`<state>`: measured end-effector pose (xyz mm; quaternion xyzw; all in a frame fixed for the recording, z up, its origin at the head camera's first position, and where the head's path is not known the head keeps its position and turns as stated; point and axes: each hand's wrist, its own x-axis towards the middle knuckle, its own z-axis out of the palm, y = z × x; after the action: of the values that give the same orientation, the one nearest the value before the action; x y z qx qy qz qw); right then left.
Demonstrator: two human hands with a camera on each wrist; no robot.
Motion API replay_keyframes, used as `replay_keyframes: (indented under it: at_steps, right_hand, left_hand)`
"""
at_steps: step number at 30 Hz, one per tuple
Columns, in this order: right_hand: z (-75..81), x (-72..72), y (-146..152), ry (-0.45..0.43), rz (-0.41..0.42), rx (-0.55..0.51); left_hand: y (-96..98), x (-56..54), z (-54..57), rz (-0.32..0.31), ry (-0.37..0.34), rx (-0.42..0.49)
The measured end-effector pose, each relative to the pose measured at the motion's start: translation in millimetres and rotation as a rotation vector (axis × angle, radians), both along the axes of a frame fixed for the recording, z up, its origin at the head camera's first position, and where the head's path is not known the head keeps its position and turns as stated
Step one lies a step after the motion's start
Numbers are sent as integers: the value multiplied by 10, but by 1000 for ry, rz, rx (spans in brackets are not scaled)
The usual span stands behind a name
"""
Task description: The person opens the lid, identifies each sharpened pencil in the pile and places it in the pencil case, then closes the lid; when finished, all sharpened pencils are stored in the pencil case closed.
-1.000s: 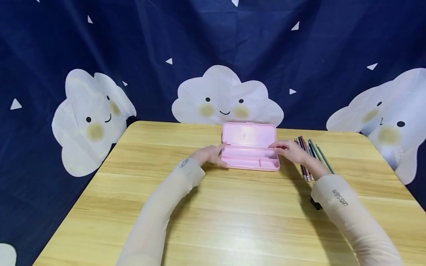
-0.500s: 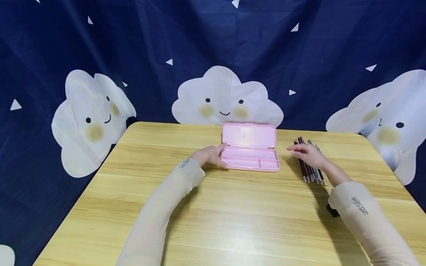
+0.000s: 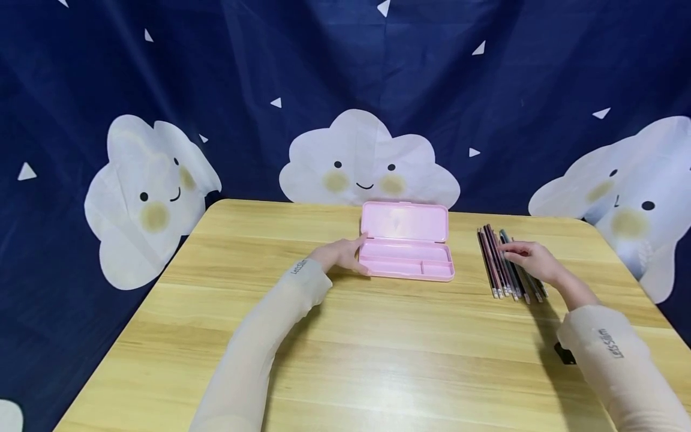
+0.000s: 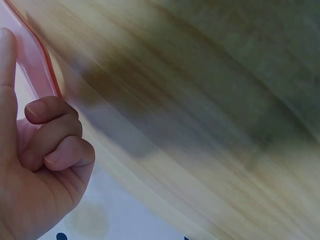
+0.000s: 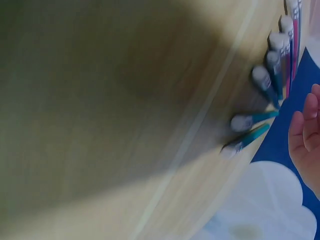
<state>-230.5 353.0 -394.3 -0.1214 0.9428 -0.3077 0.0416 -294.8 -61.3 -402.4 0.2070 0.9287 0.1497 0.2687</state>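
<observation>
A pink pencil case (image 3: 405, 270) lies with its lid (image 3: 405, 222) raised at the back of the table; its divided compartments hold nothing. My left hand (image 3: 341, 253) grips the left end of the case, with several fingers curled in against its edge in the left wrist view. To the right, several pencils (image 3: 492, 264) lie side by side, white eraser ends toward me. Over the right part of this row is my right hand (image 3: 531, 259), fingers loosely bent and fingertips close above the pencils. Those pencils also show in the right wrist view as a row of eraser ends (image 5: 261, 76).
The wooden table (image 3: 378, 354) reaches back to a dark blue cloth (image 3: 243, 72) printed with white clouds. A small black object (image 3: 564, 354) shows beneath my right sleeve.
My right hand has left the right side of the pencil case and moved right to above the pencils. My left hand has stayed at the case's left end.
</observation>
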Motion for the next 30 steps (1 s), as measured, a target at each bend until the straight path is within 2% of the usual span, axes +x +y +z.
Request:
replay_keyframes:
  at_steps: [8, 16, 24, 30]
  right_hand:
    - [-28, 67, 197, 24, -48, 2]
    - [-97, 149, 399, 64, -106, -42]
    - [-141, 199, 538, 35, -138, -19]
    - [-171, 222, 623, 4, -146, 52]
  left_hand:
    - [-9, 2, -17, -5, 26, 6]
    - [6, -3, -18, -16, 18, 4]
    - [24, -41, -30, -33, 23, -2]
    - [19, -33, -33, -27, 17, -2]
